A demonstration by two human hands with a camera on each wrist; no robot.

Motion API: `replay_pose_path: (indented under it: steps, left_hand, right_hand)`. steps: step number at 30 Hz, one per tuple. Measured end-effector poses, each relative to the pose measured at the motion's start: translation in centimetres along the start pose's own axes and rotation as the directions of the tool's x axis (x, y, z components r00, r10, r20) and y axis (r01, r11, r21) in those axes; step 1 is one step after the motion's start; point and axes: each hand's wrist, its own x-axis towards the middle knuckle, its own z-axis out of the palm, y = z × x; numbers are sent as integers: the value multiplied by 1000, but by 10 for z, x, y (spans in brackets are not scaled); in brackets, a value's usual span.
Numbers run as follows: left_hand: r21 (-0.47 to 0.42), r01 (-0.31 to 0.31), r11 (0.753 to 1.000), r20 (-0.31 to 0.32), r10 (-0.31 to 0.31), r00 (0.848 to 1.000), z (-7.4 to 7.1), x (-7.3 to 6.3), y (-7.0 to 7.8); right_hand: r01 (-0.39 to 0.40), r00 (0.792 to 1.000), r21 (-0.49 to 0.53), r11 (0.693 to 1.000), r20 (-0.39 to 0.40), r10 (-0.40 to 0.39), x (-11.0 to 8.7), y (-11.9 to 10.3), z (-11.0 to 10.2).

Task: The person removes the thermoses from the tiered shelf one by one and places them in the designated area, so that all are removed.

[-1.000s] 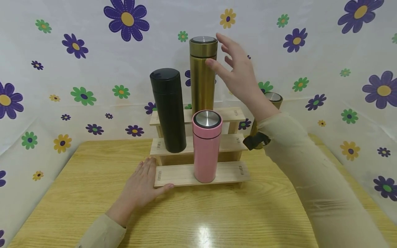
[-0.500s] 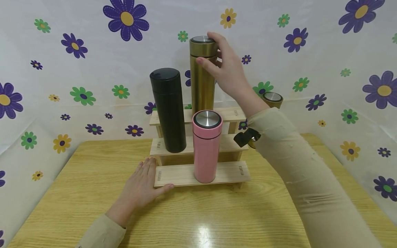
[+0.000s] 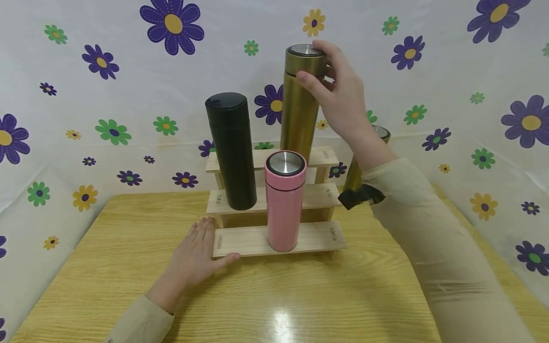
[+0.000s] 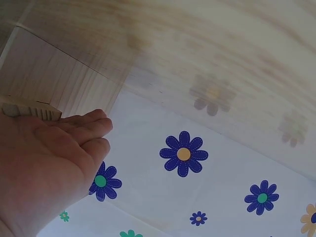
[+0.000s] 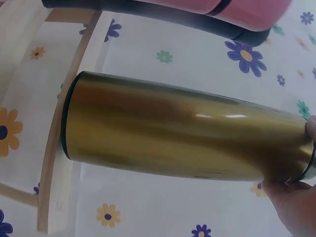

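My right hand (image 3: 340,90) grips a tall gold thermos bottle (image 3: 299,109) round its top, thumb in front and fingers behind, near the silver lid. The bottle leans slightly over the top step of a three-step wooden rack (image 3: 244,241). In the right wrist view, the base of the gold thermos bottle (image 5: 187,131) is at the top step; I cannot tell whether it touches. My left hand (image 3: 193,255) lies with straight fingers along the rack's left end, thumb at the front edge of the bottom step. A pink thermos (image 3: 285,214) stands on the bottom step, a black thermos (image 3: 233,157) on the middle one.
Behind my right forearm, a second gold thermos (image 3: 353,176) stands to the right of the rack, partly hidden. Everything is on a wooden table (image 3: 257,300). A white cloth with flowers (image 3: 128,81) hangs behind and at both sides.
My right hand has closed round the tall gold thermos and shifted it to the right along the top step, tilting it slightly. My left hand has stayed in place.
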Motion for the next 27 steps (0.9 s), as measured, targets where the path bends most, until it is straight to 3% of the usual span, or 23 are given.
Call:
replay_pose_path:
  steps: [13,27]
  left_hand:
    - [-9,-5,1000,-19,5,1000,0,-2,1]
    - [-19,-3,1000,-40,3,999,1,-2,-1]
  right_hand:
    - [-10,988,35,999,-153,15,-44,4,-58]
    - [-85,971,-91,992,-229,62,-99,23,-108]
